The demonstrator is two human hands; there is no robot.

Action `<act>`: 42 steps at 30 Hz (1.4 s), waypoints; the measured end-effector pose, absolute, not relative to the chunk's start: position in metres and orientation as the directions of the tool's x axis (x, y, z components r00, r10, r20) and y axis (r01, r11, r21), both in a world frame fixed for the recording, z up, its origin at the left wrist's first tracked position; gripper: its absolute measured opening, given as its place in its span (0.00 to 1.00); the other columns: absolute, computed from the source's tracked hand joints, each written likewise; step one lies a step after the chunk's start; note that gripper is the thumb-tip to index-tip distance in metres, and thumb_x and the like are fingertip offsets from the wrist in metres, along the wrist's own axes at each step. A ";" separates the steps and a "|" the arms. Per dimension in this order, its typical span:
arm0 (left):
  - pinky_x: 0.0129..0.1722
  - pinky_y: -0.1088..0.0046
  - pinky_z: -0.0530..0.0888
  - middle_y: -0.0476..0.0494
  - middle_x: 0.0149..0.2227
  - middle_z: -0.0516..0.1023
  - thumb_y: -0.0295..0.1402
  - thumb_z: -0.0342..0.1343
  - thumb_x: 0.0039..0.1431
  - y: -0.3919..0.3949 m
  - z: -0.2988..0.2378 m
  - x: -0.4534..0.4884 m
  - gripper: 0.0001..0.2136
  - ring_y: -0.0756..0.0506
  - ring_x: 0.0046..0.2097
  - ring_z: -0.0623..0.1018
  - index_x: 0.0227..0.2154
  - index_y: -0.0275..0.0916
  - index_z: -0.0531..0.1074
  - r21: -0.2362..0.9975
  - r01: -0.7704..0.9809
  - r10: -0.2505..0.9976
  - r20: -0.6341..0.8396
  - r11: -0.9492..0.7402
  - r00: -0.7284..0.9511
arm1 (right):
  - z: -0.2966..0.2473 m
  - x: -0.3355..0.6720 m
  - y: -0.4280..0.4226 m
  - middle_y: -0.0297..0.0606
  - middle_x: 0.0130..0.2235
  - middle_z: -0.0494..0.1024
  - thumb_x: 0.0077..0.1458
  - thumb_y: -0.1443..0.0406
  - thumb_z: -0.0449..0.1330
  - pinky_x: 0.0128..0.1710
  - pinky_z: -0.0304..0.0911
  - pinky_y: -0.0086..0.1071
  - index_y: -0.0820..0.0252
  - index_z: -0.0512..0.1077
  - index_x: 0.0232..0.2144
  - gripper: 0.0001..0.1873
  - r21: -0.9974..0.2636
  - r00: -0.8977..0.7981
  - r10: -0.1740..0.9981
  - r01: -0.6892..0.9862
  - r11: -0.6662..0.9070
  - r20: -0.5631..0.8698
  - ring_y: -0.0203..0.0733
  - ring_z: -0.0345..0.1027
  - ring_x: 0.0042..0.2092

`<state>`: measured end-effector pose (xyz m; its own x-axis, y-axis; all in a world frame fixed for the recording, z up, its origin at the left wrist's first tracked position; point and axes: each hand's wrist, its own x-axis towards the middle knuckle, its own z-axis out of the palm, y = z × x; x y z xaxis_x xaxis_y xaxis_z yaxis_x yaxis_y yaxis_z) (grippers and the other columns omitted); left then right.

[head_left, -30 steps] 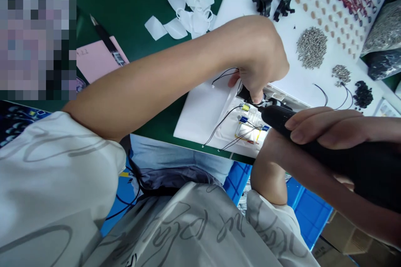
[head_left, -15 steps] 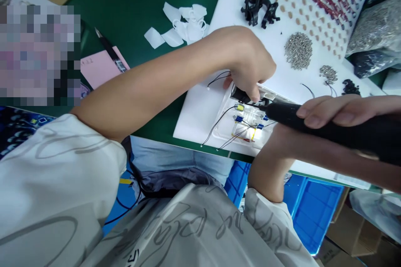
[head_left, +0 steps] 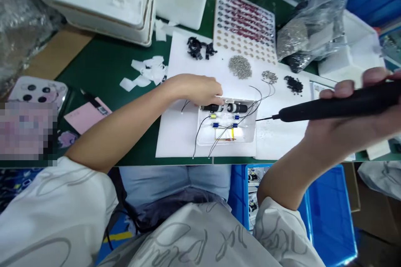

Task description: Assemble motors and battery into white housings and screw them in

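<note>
A white plastic case (head_left: 205,138) lies on the white sheet, holding two black cylindrical parts (head_left: 237,108), small blue parts (head_left: 234,125), a yellow part and thin black wires. My left hand (head_left: 202,89) is closed around the case's far left corner, its fingertips against the left black cylinder. Well to the right, my right hand (head_left: 341,129) grips a black electric screwdriver (head_left: 326,106). Its thin bit points left, by the case's right wall, seemingly raised above the sheet; no screw can be made out on the tip.
Beyond the case lie piles of small screws (head_left: 240,67), black clips (head_left: 196,48), small black pieces (head_left: 293,85) and a board of red-wired parts (head_left: 246,25). White tubs (head_left: 94,8) stand far left. A phone and pink notes (head_left: 86,114) lie left; blue bins (head_left: 328,212) sit below the table edge.
My right hand has drawn the screwdriver away from the case to the right, uncovering the case. The left hand remains at the far left corner. The head view has shifted.
</note>
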<state>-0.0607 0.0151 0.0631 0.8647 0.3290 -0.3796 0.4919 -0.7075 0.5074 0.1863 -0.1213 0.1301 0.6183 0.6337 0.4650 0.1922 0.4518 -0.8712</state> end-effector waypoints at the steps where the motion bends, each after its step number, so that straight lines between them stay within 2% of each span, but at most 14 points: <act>1: 0.32 0.66 0.63 0.39 0.36 0.81 0.49 0.45 0.71 0.014 0.063 -0.060 0.22 0.45 0.30 0.73 0.33 0.39 0.77 0.499 0.489 0.331 -0.374 -0.715 0.866 | 0.127 0.190 -0.121 0.21 0.30 0.67 0.47 0.42 0.70 0.19 0.60 0.22 0.56 0.57 0.38 0.34 -0.853 0.626 0.613 0.176 0.491 0.482 0.23 0.62 0.24; 3: 0.33 0.68 0.64 0.39 0.40 0.82 0.49 0.46 0.72 0.014 0.061 -0.059 0.22 0.45 0.33 0.75 0.34 0.40 0.77 0.488 0.479 0.332 -0.361 -0.730 0.872 | 0.122 0.202 -0.124 0.21 0.26 0.64 0.45 0.43 0.72 0.15 0.55 0.23 0.56 0.58 0.36 0.35 -0.836 0.637 0.590 0.166 0.523 0.496 0.25 0.58 0.20; 6: 0.34 0.69 0.66 0.40 0.40 0.84 0.50 0.47 0.71 0.014 0.062 -0.060 0.21 0.43 0.36 0.78 0.35 0.41 0.79 0.482 0.463 0.327 -0.342 -0.744 0.881 | 0.112 0.219 -0.136 0.20 0.23 0.63 0.47 0.42 0.71 0.14 0.52 0.25 0.55 0.59 0.38 0.34 -0.833 0.646 0.567 0.208 0.513 0.511 0.28 0.55 0.18; 9: 0.41 0.69 0.71 0.42 0.48 0.86 0.52 0.51 0.70 0.016 0.070 -0.063 0.21 0.42 0.45 0.82 0.46 0.43 0.82 0.539 0.439 0.347 -0.269 -0.719 0.898 | 0.099 0.227 -0.148 0.21 0.23 0.64 0.51 0.44 0.70 0.13 0.53 0.26 0.55 0.60 0.39 0.31 -0.818 0.634 0.560 0.217 0.533 0.533 0.31 0.56 0.17; 12: 0.46 0.68 0.73 0.42 0.51 0.85 0.51 0.51 0.70 0.022 0.076 -0.068 0.22 0.42 0.47 0.82 0.51 0.42 0.81 0.536 0.487 0.507 -0.123 -0.690 0.853 | 0.084 0.230 -0.153 0.21 0.24 0.68 0.52 0.48 0.71 0.13 0.55 0.27 0.55 0.61 0.40 0.27 -0.784 0.635 0.529 0.207 0.586 0.563 0.32 0.57 0.17; 15: 0.45 0.66 0.73 0.41 0.46 0.85 0.44 0.52 0.70 0.037 0.067 -0.074 0.17 0.42 0.42 0.80 0.47 0.40 0.81 0.416 0.636 0.715 0.048 -0.649 0.698 | 0.067 0.231 -0.153 0.23 0.25 0.71 0.52 0.51 0.71 0.13 0.56 0.29 0.56 0.64 0.41 0.25 -0.770 0.619 0.537 0.183 0.611 0.574 0.34 0.59 0.17; 17: 0.46 0.64 0.73 0.39 0.46 0.83 0.38 0.52 0.70 0.051 0.053 -0.076 0.14 0.41 0.45 0.79 0.48 0.39 0.80 0.305 0.730 0.787 0.140 -0.612 0.601 | 0.056 0.232 -0.153 0.25 0.25 0.72 0.52 0.52 0.71 0.13 0.55 0.30 0.55 0.65 0.43 0.25 -0.772 0.598 0.566 0.148 0.618 0.568 0.35 0.60 0.17; 22: 0.56 0.57 0.74 0.33 0.51 0.80 0.36 0.54 0.70 0.075 0.025 -0.065 0.15 0.35 0.56 0.76 0.50 0.37 0.80 0.150 0.735 0.749 0.162 -0.662 0.642 | 0.038 0.233 -0.150 0.25 0.24 0.71 0.53 0.51 0.71 0.10 0.52 0.31 0.56 0.67 0.43 0.24 -0.753 0.568 0.593 0.075 0.654 0.571 0.37 0.58 0.15; 26: 0.57 0.55 0.75 0.31 0.49 0.79 0.31 0.51 0.69 0.085 0.018 -0.055 0.13 0.35 0.55 0.76 0.43 0.35 0.81 0.099 0.718 0.724 0.150 -0.689 0.674 | 0.032 0.235 -0.146 0.26 0.24 0.70 0.54 0.50 0.70 0.09 0.49 0.30 0.57 0.69 0.43 0.23 -0.702 0.598 0.530 0.080 0.707 0.602 0.36 0.57 0.15; 30: 0.59 0.54 0.74 0.33 0.46 0.78 0.33 0.44 0.74 0.085 0.026 -0.061 0.17 0.36 0.54 0.76 0.41 0.37 0.79 0.084 0.717 0.717 0.188 -0.692 0.671 | 0.026 0.240 -0.144 0.25 0.23 0.69 0.57 0.48 0.68 0.08 0.49 0.30 0.57 0.70 0.44 0.23 -0.662 0.591 0.496 0.086 0.745 0.636 0.35 0.56 0.14; 32: 0.58 0.54 0.74 0.34 0.46 0.78 0.37 0.42 0.76 0.074 0.038 -0.066 0.18 0.36 0.54 0.76 0.42 0.39 0.78 0.113 0.717 0.716 0.262 -0.688 0.646 | 0.024 0.242 -0.143 0.24 0.23 0.67 0.57 0.46 0.68 0.08 0.48 0.29 0.57 0.69 0.44 0.25 -0.654 0.596 0.489 0.080 0.753 0.637 0.34 0.55 0.14; 35: 0.56 0.58 0.75 0.37 0.45 0.78 0.38 0.46 0.76 0.040 0.062 -0.065 0.15 0.39 0.52 0.76 0.44 0.41 0.77 0.248 0.653 0.692 0.377 -0.716 0.615 | 0.024 0.242 -0.143 0.22 0.22 0.66 0.56 0.43 0.68 0.08 0.48 0.28 0.57 0.68 0.43 0.28 -0.658 0.605 0.494 0.066 0.750 0.624 0.32 0.55 0.14; 40: 0.52 0.60 0.76 0.42 0.43 0.76 0.35 0.54 0.74 -0.029 0.078 -0.040 0.10 0.42 0.48 0.76 0.40 0.40 0.79 0.342 0.432 0.519 0.228 -0.835 0.824 | 0.028 0.237 -0.142 0.21 0.21 0.63 0.50 0.37 0.69 0.09 0.48 0.24 0.57 0.66 0.41 0.34 -0.685 0.655 0.482 0.075 0.725 0.582 0.29 0.54 0.14; 42: 0.50 0.60 0.77 0.42 0.43 0.75 0.36 0.55 0.74 -0.044 0.070 -0.029 0.09 0.42 0.47 0.76 0.39 0.40 0.79 0.368 0.419 0.512 0.202 -0.830 0.835 | 0.029 0.236 -0.141 0.21 0.21 0.62 0.52 0.38 0.68 0.10 0.48 0.23 0.57 0.66 0.41 0.33 -0.676 0.661 0.468 0.080 0.733 0.586 0.28 0.54 0.15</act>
<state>-0.0287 -0.0435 0.0702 0.8351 0.5116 0.2023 0.4191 -0.8298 0.3684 0.2355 -0.1410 0.0286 0.6612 0.4682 0.5862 0.0802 0.7328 -0.6757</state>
